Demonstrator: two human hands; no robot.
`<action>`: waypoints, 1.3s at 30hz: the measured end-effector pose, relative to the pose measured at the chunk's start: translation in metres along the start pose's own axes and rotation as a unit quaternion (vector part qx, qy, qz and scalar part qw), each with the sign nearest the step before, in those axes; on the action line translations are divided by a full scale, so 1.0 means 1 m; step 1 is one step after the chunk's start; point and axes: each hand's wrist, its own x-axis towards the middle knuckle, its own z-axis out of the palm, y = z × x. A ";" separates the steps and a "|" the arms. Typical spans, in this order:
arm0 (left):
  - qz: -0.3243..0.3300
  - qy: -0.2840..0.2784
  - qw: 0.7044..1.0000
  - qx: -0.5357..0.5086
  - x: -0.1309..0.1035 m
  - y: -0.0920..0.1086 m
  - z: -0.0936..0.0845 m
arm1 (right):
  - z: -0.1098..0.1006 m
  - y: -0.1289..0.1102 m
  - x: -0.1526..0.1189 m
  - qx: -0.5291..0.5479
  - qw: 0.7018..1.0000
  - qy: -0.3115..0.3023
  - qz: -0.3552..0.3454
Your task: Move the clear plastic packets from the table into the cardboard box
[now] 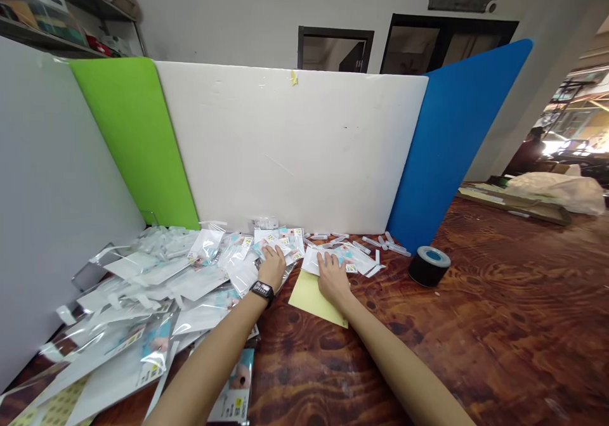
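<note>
My left hand (272, 267), with a dark watch on the wrist, rests on clear packets with printed cards (291, 238) near the white board. Its fingers are spread and lie on the packets. My right hand (332, 279) lies flat with fingers apart on a white packet (311, 260). Under that hand is a yellow sheet (314, 300) on the brown table. A few more packets (364, 261) extend to the right of my right hand. Small clear tubes (372, 242) are scattered behind them. A large heap of packets (190, 283) covers the left side.
A black roll with a blue core (429, 266) stands on the wooden table (504, 299) at the right. White (295, 147), green (137, 134) and blue (457, 128) boards stand along the back. Small translucent pieces (171, 241) are piled at the back left.
</note>
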 end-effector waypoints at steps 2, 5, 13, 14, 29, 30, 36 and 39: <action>0.017 -0.003 1.000 0.022 -0.002 -0.004 -0.006 | 0.001 0.002 0.004 -0.010 1.000 -0.001 -0.017; 0.051 -0.004 0.998 0.044 -0.010 -0.009 -0.019 | 0.001 0.006 0.007 -0.020 0.999 0.005 -0.037; 0.124 0.024 0.991 0.053 -0.053 -0.021 -0.051 | -0.009 0.023 -0.012 -0.009 0.990 0.050 -0.133; 0.131 0.029 0.990 0.051 -0.060 -0.023 -0.054 | -0.011 0.024 -0.021 -0.003 0.987 0.060 -0.152; 0.220 0.137 0.966 0.011 -0.140 -0.003 -0.101 | -0.098 0.058 -0.223 0.055 0.940 0.230 -0.247; 0.236 0.151 0.960 -0.002 -0.142 0.008 -0.103 | -0.108 0.063 -0.235 0.057 0.942 0.239 -0.228; 0.396 0.196 0.892 -0.091 -0.165 0.112 -0.118 | -0.142 0.112 -0.352 -0.005 0.973 0.228 -0.034; 0.493 0.131 0.852 -0.122 -0.198 0.180 -0.125 | -0.139 0.133 -0.433 -0.031 0.977 0.188 0.092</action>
